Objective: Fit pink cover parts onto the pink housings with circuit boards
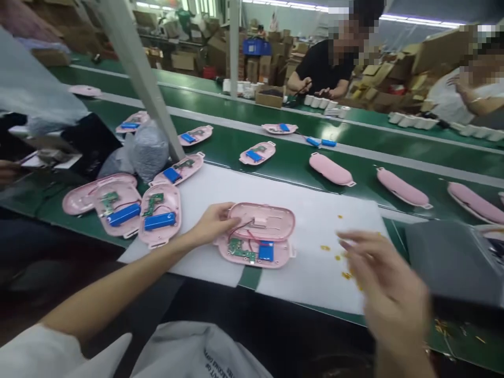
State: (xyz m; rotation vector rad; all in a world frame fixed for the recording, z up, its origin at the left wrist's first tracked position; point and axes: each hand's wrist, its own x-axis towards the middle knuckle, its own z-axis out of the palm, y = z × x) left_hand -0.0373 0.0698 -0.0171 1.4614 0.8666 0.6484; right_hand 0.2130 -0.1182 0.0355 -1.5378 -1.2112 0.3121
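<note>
**On the white mat, centre frame: opened pink casing under the left hand**

Across the frame, running from upper left to right edge: green conveyor belt [299,168], dotted with pink half-shells carrying blue batteries and, toward the right, closed pink units [331,169]. Beyond it, upper right: two seated people at the far side, rows of small white parts before them, stacked cardboard boxes [429,52] behind. Slanting through the upper left: grey post [137,73], with a grey plastic bag [148,149] at its foot.

Lower centre: white foam mat [315,210] laid over the near edge. At left of mat: three open shells [159,215] side by side, two holding a green circuit board and a blue battery. Right of mat: dark grey box [452,260], contents not visible. Scattered on the mat's right part: small yellow bits [342,257].

Centre of mat: opened pink casing [260,236], both halves lying inside-up, red wires, green board and blue battery in the nearer half. Left hand [212,223] touching its left end, fingers curled against the rim. Right hand [388,286] well apart at lower right, above the yellow bits, blurred; fingers loosely bent, grip impossible to tell.
</note>
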